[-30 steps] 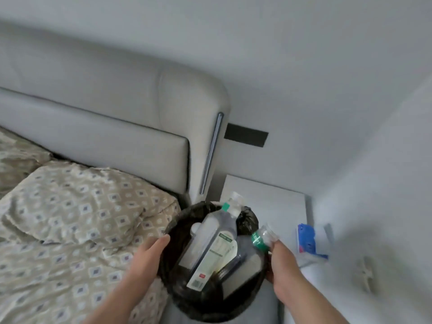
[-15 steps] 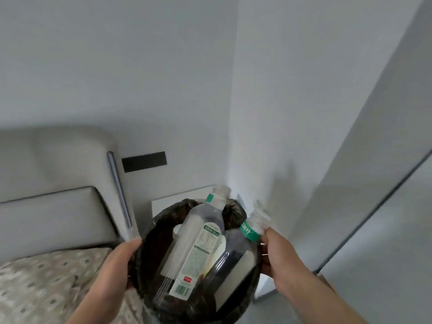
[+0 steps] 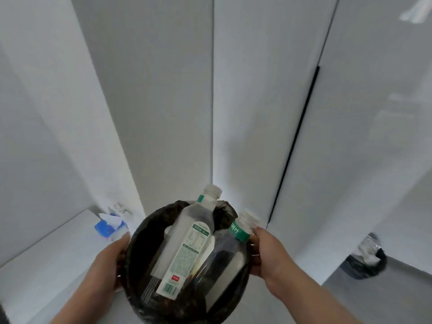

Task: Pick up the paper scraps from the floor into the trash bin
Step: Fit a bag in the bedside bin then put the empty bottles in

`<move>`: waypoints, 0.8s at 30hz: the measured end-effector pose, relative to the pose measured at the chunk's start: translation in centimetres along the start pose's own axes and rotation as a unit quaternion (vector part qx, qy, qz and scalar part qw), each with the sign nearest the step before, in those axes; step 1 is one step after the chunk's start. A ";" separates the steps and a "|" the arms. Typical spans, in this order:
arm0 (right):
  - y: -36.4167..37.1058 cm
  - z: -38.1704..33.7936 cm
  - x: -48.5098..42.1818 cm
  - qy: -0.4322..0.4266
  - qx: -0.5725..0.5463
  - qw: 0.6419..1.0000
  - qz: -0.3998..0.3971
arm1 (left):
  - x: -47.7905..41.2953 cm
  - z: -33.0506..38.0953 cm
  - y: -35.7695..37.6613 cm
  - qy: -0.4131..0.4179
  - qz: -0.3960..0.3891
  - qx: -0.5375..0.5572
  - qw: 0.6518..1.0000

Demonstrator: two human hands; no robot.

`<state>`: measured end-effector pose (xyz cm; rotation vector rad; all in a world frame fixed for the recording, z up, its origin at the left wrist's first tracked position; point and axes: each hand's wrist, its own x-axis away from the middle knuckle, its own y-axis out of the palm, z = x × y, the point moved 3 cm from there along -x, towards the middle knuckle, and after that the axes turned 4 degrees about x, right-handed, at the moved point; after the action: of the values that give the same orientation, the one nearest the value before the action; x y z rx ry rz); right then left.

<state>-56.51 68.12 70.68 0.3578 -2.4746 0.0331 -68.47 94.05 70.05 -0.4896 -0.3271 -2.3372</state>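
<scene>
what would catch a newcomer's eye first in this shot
A black-lined trash bin at bottom centre, gripped at its sides by the left hand and right hand, dominates the view. Two clear plastic bottles stick out of it: a labelled bottle and a green-banded bottle to its right. A blue tissue pack sits on the white surface at left, and a second bin stands low at far right.

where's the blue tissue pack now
Head view, left: the blue tissue pack lies on the white surface, just beyond the left hand gripping the trash bin.
</scene>
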 end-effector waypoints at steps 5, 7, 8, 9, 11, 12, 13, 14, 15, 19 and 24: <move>-13.1 0.8 3.2 -0.018 -0.086 0.989 0.123 | 0.4 -2.5 13.2 -0.072 -0.090 -0.031 0.993; -17.2 1.5 4.2 -0.018 -0.118 0.979 0.163 | 0.6 -3.5 18.0 -0.077 -0.128 -0.065 0.987; -19.0 2.0 4.7 -0.017 -0.133 0.974 0.183 | 0.7 -4.0 20.4 -0.077 -0.151 -0.083 0.982; -20.9 2.4 5.0 -0.016 -0.146 0.967 0.206 | 0.8 -4.7 22.9 -0.084 -0.175 -0.105 0.975; -24.5 3.2 5.5 -0.009 -0.176 0.952 0.251 | 1.4 -5.8 27.5 -0.100 -0.222 -0.134 0.961; -26.0 3.6 5.8 0.000 -0.191 0.944 0.270 | 1.7 -6.5 29.8 -0.108 -0.239 -0.149 0.954; -27.7 4.1 6.0 0.009 -0.207 0.935 0.288 | 1.9 -7.2 31.9 -0.116 -0.260 -0.160 0.945; -29.2 4.5 6.4 0.018 -0.222 0.925 0.307 | 2.1 -7.9 34.2 -0.122 -0.280 -0.174 0.936; -30.8 5.0 6.7 0.022 -0.235 0.916 0.325 | 2.3 -8.7 36.2 -0.126 -0.300 -0.190 0.926; -36.5 7.4 8.8 0.017 -0.272 0.877 0.396 | 4.6 -11.7 44.2 -0.146 -0.382 -0.247 0.878; -42.9 11.2 12.6 0.004 -0.349 0.809 0.473 | 9.4 -15.7 52.9 -0.108 -0.475 -0.301 0.820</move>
<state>-61.44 22.50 66.55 -1.1804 -2.1945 -0.4463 -41.96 45.03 65.08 -1.0929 0.1450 -3.3853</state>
